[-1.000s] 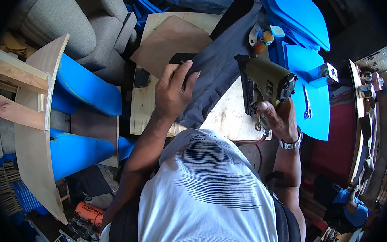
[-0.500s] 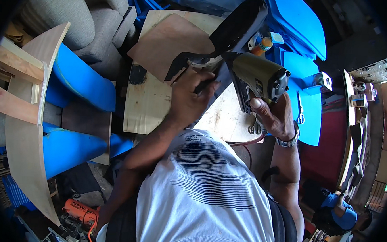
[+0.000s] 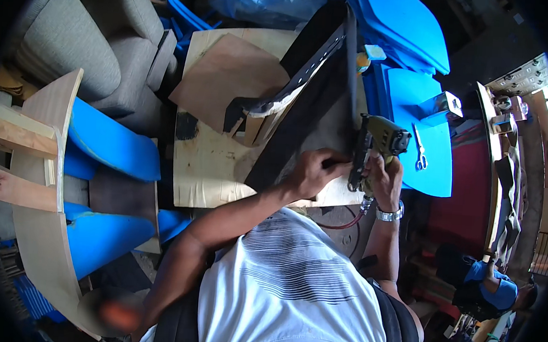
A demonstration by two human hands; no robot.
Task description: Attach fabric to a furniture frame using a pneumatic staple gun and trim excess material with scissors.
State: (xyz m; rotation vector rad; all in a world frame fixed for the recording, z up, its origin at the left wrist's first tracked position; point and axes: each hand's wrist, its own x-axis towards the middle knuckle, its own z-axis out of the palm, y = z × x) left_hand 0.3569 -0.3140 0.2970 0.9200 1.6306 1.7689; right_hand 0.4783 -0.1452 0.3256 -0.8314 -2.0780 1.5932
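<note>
A pneumatic staple gun (image 3: 386, 137), olive and black, is gripped by my right hand (image 3: 385, 181), with its hose running down from the handle. Its nose points left, close to the fabric's edge. My left hand (image 3: 314, 173) is closed, its fingers curled at the lower right edge of a black fabric (image 3: 318, 120); the fingertips are partly hidden. That fabric wraps a curved frame lying tilted on the pale wooden tabletop (image 3: 211, 173). Staples show along the frame's dark edge, and bare wood slats (image 3: 270, 124) show in its opening.
Under the frame's left side lies a brown board (image 3: 229, 77). Blue foam sheets (image 3: 410, 104) hold scissors (image 3: 420, 146) and a small box (image 3: 444, 106) at right. A wood-and-blue-foam chair frame (image 3: 62, 152) stands at left, near grey sofa parts (image 3: 125, 43). Another person (image 3: 490, 284) is at lower right.
The black-covered frame has turned and tilted toward me. My left hand has moved from its opening to the lower right edge; the staple gun has moved lower and swung round.
</note>
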